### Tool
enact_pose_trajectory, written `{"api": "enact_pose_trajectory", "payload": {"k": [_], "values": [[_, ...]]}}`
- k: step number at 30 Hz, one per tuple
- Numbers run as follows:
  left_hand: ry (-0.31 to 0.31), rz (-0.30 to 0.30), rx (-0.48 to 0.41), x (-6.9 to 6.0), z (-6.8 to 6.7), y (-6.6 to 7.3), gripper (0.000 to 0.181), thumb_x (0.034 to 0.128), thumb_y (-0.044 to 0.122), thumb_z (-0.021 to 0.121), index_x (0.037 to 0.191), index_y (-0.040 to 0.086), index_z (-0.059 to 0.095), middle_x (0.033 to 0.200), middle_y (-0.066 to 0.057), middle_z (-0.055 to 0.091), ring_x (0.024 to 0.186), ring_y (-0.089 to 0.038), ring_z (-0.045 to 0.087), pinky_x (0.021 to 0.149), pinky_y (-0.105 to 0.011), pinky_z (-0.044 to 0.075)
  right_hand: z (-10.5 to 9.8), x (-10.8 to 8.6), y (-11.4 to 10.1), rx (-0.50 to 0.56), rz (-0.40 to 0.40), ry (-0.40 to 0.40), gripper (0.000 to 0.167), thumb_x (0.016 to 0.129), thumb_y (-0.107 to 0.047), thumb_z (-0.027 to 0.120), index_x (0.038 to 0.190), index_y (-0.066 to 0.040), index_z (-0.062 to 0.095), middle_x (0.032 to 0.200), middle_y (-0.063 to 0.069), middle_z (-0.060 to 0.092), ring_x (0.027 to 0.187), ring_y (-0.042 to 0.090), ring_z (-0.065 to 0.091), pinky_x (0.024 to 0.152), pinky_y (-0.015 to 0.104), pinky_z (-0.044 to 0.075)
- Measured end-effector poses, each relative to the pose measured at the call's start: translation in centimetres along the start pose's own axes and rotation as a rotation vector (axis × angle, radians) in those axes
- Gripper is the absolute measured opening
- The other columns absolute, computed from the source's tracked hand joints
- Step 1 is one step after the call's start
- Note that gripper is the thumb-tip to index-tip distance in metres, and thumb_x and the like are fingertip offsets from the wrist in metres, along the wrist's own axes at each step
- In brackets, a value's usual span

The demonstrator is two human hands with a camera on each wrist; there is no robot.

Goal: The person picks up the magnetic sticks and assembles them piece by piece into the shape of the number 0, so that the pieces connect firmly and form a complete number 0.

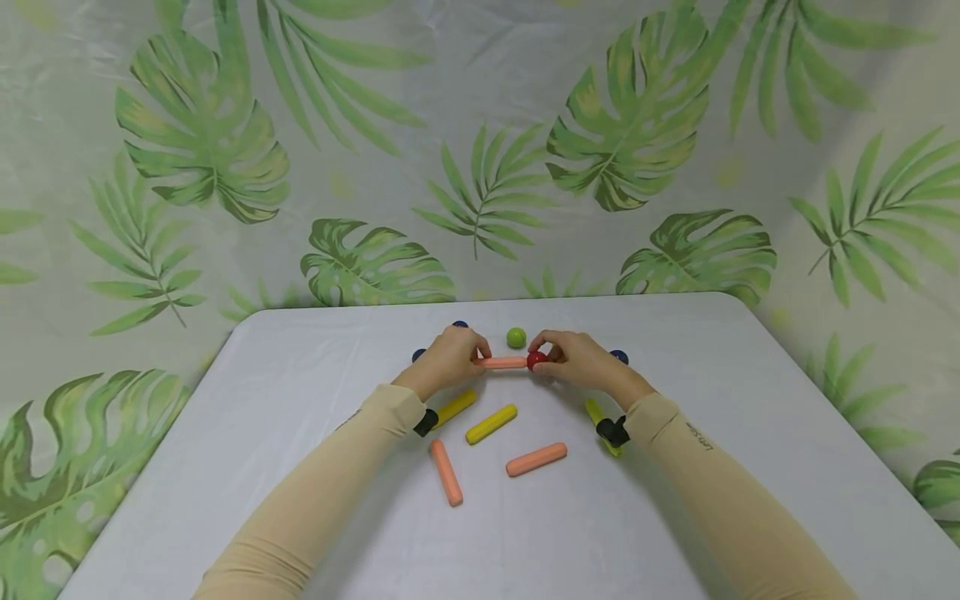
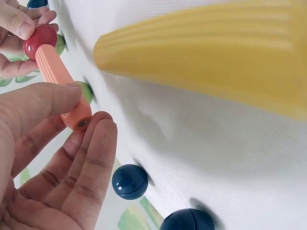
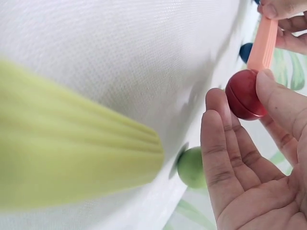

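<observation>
Stick in orange [image 1: 502,363] touches a red ball [image 1: 536,361] over the desk [image 1: 285,400], left grip [image 1: 450,354] pinching the stick's free end, right grip [image 1: 581,358] pinching the ball, likely so both line up.

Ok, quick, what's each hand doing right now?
Left hand: holding the salmon-coloured stick, gripped near one end.
Right hand: holding the red ball, which is at the stick's other end.
</observation>
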State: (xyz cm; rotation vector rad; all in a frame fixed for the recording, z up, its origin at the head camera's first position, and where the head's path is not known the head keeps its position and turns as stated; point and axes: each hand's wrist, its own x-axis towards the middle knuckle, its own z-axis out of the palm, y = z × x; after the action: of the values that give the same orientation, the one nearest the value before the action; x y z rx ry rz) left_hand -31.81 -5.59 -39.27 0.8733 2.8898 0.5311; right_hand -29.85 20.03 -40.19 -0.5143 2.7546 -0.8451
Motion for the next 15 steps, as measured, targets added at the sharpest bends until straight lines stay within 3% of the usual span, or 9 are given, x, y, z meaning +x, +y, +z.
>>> {"api": "enact_pose_trajectory", "payload": {"k": [15], "values": [[-0.039,-0.017,-0.021,0.31,0.28,-0.40,0.017,0.0977,0.008,0.077,0.114,0.006,0.081,0.100,-0.011,0.076,0.088,-0.020,0.067,0.082,-0.034,0.060,0.05,0.51,0.16,-0.010,0.019,-0.031,0.032,0.104,-0.024,0.074,0.133,-0.014,0.065,0.103,0.010,0.073,0.087,0.020,0.062,0.076,0.028,0.051]]}}
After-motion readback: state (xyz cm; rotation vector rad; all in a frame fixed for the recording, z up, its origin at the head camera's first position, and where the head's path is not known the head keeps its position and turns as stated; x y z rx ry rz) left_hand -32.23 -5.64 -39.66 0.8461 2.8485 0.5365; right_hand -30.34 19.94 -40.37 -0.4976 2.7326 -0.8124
